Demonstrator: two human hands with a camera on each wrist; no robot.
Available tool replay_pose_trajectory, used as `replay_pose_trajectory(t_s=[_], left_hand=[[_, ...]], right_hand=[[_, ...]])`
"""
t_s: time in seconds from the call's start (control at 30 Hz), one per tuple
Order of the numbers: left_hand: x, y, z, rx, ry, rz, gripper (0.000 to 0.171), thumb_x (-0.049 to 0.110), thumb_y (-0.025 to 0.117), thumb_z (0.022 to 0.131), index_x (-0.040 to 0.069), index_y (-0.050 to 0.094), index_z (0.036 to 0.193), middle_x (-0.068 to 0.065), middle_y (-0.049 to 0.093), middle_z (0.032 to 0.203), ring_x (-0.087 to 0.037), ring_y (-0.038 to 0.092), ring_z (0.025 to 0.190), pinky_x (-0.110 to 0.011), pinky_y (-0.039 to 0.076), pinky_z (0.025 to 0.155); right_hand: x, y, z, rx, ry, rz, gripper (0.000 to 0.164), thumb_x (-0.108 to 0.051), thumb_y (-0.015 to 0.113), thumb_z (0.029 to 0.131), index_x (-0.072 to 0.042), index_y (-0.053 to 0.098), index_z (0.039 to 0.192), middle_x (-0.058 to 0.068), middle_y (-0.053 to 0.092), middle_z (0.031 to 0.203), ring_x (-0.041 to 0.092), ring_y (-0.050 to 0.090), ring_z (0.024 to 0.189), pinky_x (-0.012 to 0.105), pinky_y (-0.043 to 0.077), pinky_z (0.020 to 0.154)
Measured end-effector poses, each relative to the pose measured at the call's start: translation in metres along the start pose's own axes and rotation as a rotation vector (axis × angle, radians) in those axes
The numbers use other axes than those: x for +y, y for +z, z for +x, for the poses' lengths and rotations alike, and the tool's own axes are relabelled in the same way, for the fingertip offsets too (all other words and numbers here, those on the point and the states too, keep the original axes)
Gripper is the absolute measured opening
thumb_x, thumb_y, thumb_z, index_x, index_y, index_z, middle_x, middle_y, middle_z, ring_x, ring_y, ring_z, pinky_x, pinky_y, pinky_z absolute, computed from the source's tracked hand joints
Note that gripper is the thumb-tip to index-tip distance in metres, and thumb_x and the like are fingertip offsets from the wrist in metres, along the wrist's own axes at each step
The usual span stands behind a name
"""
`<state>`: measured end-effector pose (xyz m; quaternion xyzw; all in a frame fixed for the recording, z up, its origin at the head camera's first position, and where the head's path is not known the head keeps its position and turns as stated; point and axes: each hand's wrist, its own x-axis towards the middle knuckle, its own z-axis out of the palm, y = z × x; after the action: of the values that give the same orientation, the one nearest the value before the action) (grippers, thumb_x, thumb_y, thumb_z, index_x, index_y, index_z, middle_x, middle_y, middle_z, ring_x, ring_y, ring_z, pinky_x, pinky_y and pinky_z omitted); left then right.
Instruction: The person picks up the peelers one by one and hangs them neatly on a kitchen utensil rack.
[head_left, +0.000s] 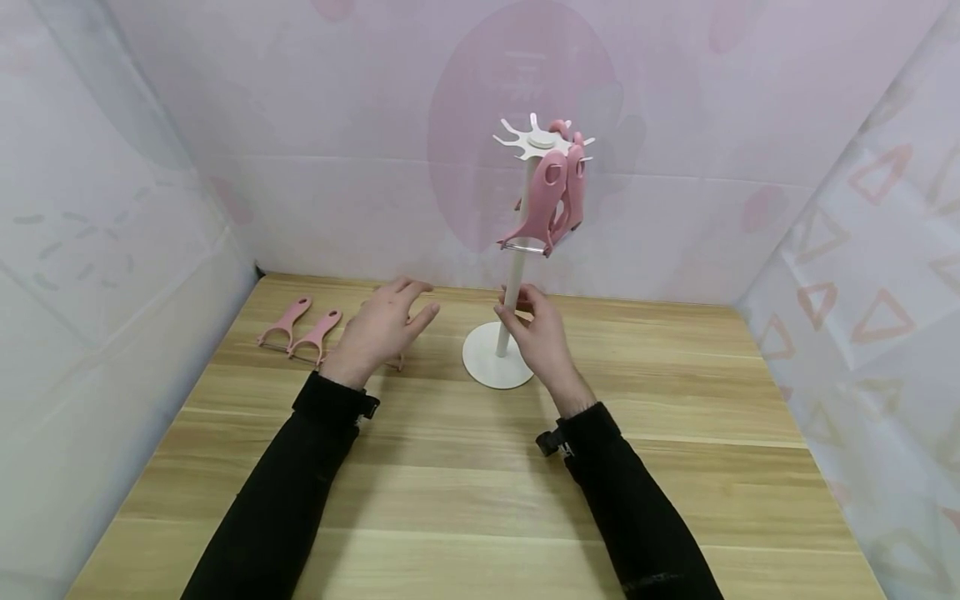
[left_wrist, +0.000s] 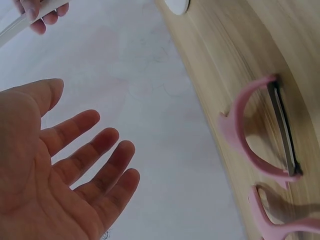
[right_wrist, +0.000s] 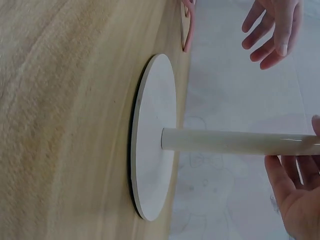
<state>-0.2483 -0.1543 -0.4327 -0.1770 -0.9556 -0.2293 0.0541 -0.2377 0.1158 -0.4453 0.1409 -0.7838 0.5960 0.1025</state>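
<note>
A white stand (head_left: 517, 271) rises from its flat disc base (head_left: 483, 367) near the desk's (head_left: 450, 500) far edge; the right hand (head_left: 542, 337) pinches its smooth round pole. Curved pink peelers (head_left: 546, 200) hang from its radiating hooks (head_left: 534, 125). The left hand (head_left: 378, 327), loose and holding nothing, partly hides more peelers lying leftward on the wood-grained desk. Behind stands a pale printed backdrop (head_left: 337, 208).
</note>
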Motion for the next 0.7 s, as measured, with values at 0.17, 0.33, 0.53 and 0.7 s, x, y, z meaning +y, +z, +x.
replay_pose_trajectory(t_s=[0.17, 0.33, 0.53, 0.7], left_hand=[[-0.007, -0.001, -0.005, -0.002, -0.007, 0.0, 0.057, 0.051, 0.05, 0.107, 0.013, 0.053, 0.149, -0.012, 0.051, 0.148, -0.029, 0.058, 0.121, -0.049, 0.049, 0.101], [-0.014, 0.0, -0.006, -0.022, -0.035, -0.003, 0.059, 0.049, 0.056, 0.104, 0.01, 0.052, 0.148, -0.013, 0.05, 0.148, -0.031, 0.055, 0.125, -0.049, 0.046, 0.106], [-0.02, 0.004, -0.007, -0.032, -0.055, 0.008, 0.061, 0.045, 0.062, 0.102, 0.005, 0.053, 0.147, -0.018, 0.051, 0.148, -0.036, 0.053, 0.13, -0.052, 0.046, 0.106], [-0.026, 0.009, -0.008, -0.026, -0.018, 0.069, 0.054, 0.04, 0.058, 0.104, 0.001, 0.056, 0.142, -0.021, 0.056, 0.141, -0.04, 0.053, 0.128, -0.053, 0.045, 0.106]], right_hand=[[0.001, 0.001, -0.001, 0.069, 0.009, -0.084, 0.032, -0.028, 0.074, 0.097, -0.008, 0.067, 0.121, 0.003, 0.067, 0.114, 0.02, 0.064, 0.111, 0.034, 0.059, 0.088], [0.002, 0.001, -0.003, 0.092, -0.024, -0.17, 0.027, -0.028, 0.072, 0.098, -0.013, 0.069, 0.12, 0.0, 0.067, 0.111, 0.018, 0.064, 0.109, 0.032, 0.06, 0.083], [-0.001, -0.001, -0.003, 0.08, -0.029, -0.232, 0.027, -0.029, 0.071, 0.099, -0.012, 0.07, 0.121, 0.001, 0.065, 0.112, 0.019, 0.064, 0.111, 0.034, 0.06, 0.083], [-0.004, -0.005, -0.003, 0.068, -0.02, -0.252, 0.024, -0.026, 0.07, 0.099, -0.012, 0.071, 0.119, 0.003, 0.066, 0.112, 0.02, 0.064, 0.111, 0.041, 0.06, 0.086]])
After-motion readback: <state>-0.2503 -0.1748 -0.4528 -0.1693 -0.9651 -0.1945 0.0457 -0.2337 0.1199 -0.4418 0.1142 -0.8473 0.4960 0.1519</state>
